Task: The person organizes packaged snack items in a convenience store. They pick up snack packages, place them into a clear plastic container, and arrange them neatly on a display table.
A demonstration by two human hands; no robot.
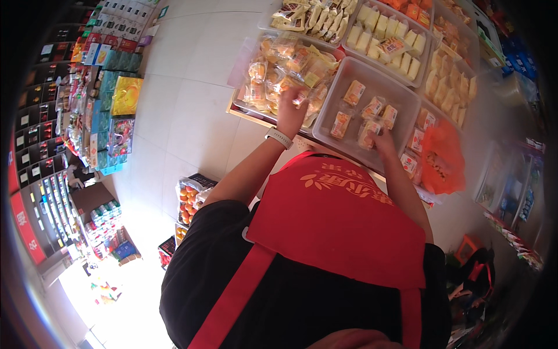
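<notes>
Wrapped small cakes lie in plastic bins before me. My left hand point(293, 109), with a pale watch band at the wrist, reaches into a bin heaped with wrapped pastries point(285, 65); its fingers touch the packets, and whether they grip one I cannot tell. On the right, my right hand point(382, 141) has its thumb and fingers on a wrapped cake point(369, 133) in a frosted plastic bin point(327, 109). Several more packets, such as a wrapped cake point(340, 124) near the wall and a wrapped cake point(354, 92) farther up, lie flat in that bin.
Beyond are a bin of pale wrapped sticks point(381, 26) and a bin of cream-coloured packets point(314, 17). A red plastic bag point(442, 161) lies to the right. Fruit crates point(188, 203) stand at the lower left, shelves with boxed goods point(126, 96) farther left. A person point(475, 279) is at the lower right.
</notes>
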